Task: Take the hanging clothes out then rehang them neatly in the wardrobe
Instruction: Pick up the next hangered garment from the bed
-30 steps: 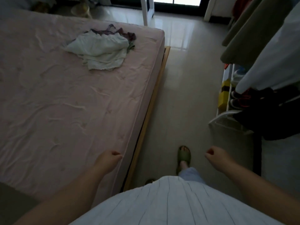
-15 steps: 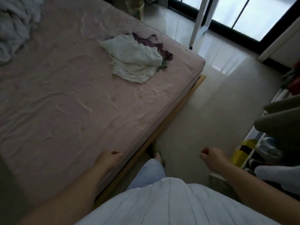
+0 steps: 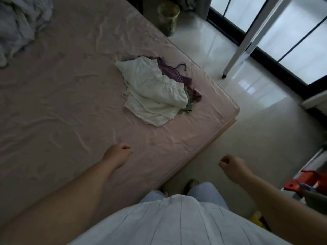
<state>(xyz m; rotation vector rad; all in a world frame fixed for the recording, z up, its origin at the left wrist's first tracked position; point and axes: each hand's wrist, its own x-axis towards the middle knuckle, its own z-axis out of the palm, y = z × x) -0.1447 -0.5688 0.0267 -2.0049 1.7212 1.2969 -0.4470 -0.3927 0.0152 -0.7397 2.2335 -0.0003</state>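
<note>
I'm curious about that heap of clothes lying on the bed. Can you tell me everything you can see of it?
The pile of clothes lies loose and crumpled on the pink bedsheet, near the bed's far corner by the window. On top is a pale, cream-white garment, soft and creased, folded over itself in layers. A purple piece with thin straps pokes out behind it, and a bit of grey-green fabric shows at its right edge. No hanger is visible. Neither hand touches it; only the sheet does.

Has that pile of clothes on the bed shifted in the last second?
No. The pile of clothes keeps its place near the foot corner of the pink mattress, white top over purple. Only the head camera has turned.
</note>
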